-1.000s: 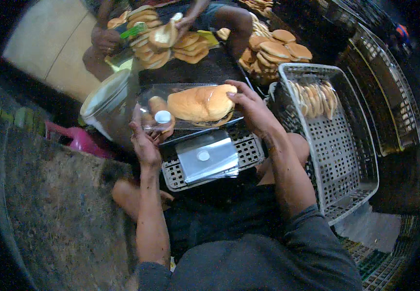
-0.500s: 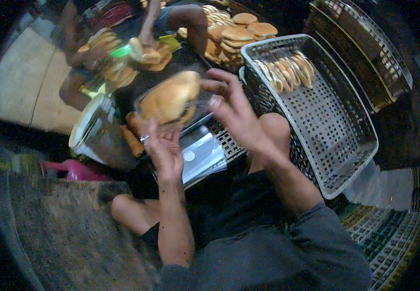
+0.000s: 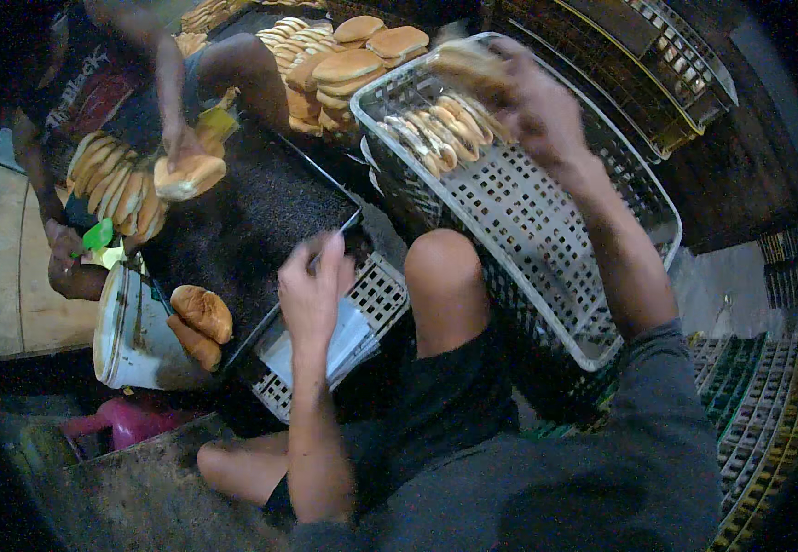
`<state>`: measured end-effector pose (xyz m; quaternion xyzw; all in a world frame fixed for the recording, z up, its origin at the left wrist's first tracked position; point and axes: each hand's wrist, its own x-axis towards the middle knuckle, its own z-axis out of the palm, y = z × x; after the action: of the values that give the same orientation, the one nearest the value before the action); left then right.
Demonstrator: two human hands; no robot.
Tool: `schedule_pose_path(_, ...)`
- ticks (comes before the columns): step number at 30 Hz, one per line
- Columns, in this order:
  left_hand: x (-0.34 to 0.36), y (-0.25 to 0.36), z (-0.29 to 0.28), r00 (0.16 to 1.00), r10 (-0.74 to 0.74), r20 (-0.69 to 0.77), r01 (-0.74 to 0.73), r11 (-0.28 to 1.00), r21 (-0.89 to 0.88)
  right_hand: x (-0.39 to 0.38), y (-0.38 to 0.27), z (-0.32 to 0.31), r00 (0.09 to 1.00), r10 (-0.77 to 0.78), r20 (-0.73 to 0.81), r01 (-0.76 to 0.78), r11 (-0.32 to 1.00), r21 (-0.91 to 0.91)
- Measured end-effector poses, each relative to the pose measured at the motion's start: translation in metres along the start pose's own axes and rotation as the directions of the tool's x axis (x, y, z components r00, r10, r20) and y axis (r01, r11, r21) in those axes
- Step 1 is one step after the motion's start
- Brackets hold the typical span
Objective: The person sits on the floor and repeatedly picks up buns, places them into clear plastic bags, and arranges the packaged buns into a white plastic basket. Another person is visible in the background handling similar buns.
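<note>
My right hand (image 3: pixel 546 115), blurred by motion, is closed on a bread bun (image 3: pixel 473 69) over the far end of a grey plastic crate (image 3: pixel 592 317). A row of bagged buns (image 3: pixel 436 138) stands on edge in that crate, just below the hand. My left hand (image 3: pixel 312 294) holds nothing that I can see; its fingers are loosely bent and apart. Beneath it lies a stack of clear plastic bags (image 3: pixel 348 340) on a small perforated basket (image 3: pixel 385 285).
A co-worker's hand (image 3: pixel 183 147) holds a split bun (image 3: pixel 189 177); their other hand holds a green spreader (image 3: pixel 98 235). More buns (image 3: pixel 348 69) are piled beyond. A white bucket (image 3: pixel 137 322), loose buns (image 3: pixel 203 313) and a pink object (image 3: pixel 137 421) are at left.
The bun has moved right, from between both hands to over the crate in my right hand. My left hand has let go of it and stays near the bags. The view has shifted.
</note>
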<state>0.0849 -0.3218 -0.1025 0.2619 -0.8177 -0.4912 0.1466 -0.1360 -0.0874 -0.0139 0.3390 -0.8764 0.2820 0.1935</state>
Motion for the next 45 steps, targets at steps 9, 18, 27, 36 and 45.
schedule_pose_path(9,-0.030,-0.161,-0.026,0.755,-0.516,0.405,0.221,0.782,0.583,0.129,0.014,0.038,0.982,-0.177,-0.058,0.175,0.984,-0.038)
schedule_pose_path(18,-0.038,-0.112,-0.060,0.979,-0.188,0.076,0.203,0.923,-0.326,-0.038,-0.237,0.151,0.693,-0.497,0.522,0.264,0.849,0.457)
schedule_pose_path(27,-0.033,-0.077,-0.119,0.987,-0.142,-0.076,0.007,0.511,-0.860,-0.115,-0.221,0.100,0.744,0.247,0.621,-0.659,0.114,0.744)
schedule_pose_path(36,-0.060,-0.144,-0.224,0.366,-0.654,-0.662,-0.292,0.595,-0.749,-0.101,-0.297,0.259,0.892,-0.214,0.398,-0.119,0.740,0.662)
schedule_pose_path(45,-0.095,-0.207,-0.247,0.643,-0.495,-0.585,-0.357,0.482,-0.800,-0.080,-0.287,0.322,0.869,-0.172,0.464,0.086,0.976,0.201)
